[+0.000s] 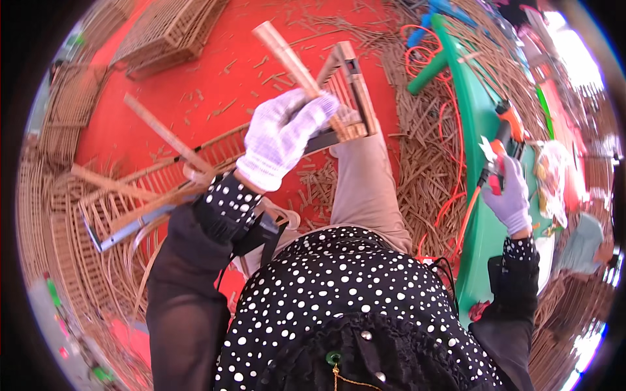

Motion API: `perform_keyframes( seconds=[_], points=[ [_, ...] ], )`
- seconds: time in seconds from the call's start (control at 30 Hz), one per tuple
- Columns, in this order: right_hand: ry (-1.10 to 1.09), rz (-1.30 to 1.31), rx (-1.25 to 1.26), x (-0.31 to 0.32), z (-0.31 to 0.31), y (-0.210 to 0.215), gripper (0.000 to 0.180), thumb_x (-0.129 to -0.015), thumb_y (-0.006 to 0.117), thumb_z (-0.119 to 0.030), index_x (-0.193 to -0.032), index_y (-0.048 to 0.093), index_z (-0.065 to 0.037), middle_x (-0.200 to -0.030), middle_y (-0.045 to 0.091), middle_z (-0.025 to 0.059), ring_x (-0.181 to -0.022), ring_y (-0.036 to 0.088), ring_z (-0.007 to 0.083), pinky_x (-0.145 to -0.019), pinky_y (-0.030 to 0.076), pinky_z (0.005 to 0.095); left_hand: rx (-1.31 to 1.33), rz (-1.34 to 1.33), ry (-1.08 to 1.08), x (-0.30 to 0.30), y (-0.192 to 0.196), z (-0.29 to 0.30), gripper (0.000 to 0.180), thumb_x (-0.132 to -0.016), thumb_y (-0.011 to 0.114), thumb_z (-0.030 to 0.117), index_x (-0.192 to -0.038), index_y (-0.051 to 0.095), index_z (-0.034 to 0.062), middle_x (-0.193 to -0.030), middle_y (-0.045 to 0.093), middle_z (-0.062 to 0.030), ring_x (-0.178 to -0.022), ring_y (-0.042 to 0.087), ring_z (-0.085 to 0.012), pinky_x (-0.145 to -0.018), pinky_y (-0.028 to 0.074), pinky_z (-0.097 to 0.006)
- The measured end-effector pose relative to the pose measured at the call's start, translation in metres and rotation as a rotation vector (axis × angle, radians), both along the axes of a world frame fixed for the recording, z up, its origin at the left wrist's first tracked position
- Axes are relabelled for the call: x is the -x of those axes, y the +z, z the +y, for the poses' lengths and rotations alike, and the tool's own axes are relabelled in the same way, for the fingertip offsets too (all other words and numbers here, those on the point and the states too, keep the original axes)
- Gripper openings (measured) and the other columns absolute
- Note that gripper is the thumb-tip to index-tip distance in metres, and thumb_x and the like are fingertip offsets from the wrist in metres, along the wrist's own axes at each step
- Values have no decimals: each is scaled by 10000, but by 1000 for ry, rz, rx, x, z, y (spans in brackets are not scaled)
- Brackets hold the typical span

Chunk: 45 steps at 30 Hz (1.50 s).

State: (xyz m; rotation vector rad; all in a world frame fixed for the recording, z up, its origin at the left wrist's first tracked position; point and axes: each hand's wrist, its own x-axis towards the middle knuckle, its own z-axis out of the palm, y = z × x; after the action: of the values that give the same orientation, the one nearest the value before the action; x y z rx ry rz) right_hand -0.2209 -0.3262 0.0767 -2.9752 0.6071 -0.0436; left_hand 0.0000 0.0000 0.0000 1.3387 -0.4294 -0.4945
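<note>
a: in the head view, what is the left hand (280, 137) doing?
b: gloved, it pinches a brown strip (279, 49) between thumb and fingers, over the corner of a slatted frame (366, 104). the strip slants up and away, above the red floor (228, 39).
a: and the right hand (510, 199)?
b: well apart, over the green bench (473, 260), fingers curled at a red grip (496, 177) beside an orange-and-black tool (513, 122). i cannot tell whether it clasps the grip or merely touches it.
a: which step would you call this?
b: my guess: fitting or trimming the strip at the frame's corner, with a tool being picked up or laid aside.
a: what does the next move call for?
b: i'd say holding the strip steady at the corner, and keeping the orange cord (464, 228) from snagging if the tool comes across.
</note>
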Motion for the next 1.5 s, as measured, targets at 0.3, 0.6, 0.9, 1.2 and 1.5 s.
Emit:
perform_keyframes(
  seconds=[0.3,0.6,0.9,1.2,1.5],
  points=[
    [770,-101,356,-162,137,-20,609,-660,653,-397,-1148,471,-81,-1060,488,114,-983,491,289,-874,347,412,-19,-78,-92,-30,5,42,213,-862,579,179,-954,631,-6,-822,646,-44,-747,603,-82,-668,492,-213],
    [873,-12,368,-183,136,-29,545,-689,634,-383,-1117,499,-72,-959,538,95,-875,530,274,-757,404,389,11,35,-85,-41,8,43,218,-869,568,202,-956,623,11,-822,639,-34,-734,607,-91,-657,504,-219],
    [200,-180,-284,-93,69,-53,638,-573,755,-277,-1102,502,-25,-946,575,134,-829,581,285,-764,461,344,-92,0,-289,-38,7,36,214,-863,568,141,-1024,602,5,-846,613,-11,-805,551,-69,-710,471,-229],
    [97,-196,-1600,-97,148,-36,388,-786,611,-245,-1067,475,-14,-754,545,45,-679,566,146,-594,472,270,-139,167,-401,-14,49,27,325,-847,523,59,-1170,551,65,-743,578,3,-616,518,-51,-528,441,-196],
    [183,-210,-1744,-103,167,-67,293,-834,606,-239,-1012,516,-24,-804,542,22,-687,528,100,-622,454,264,-245,165,-439,4,45,20,219,-848,551,119,-1038,617,35,-736,595,9,-549,497,-35,-510,426,-180]
  ],
)
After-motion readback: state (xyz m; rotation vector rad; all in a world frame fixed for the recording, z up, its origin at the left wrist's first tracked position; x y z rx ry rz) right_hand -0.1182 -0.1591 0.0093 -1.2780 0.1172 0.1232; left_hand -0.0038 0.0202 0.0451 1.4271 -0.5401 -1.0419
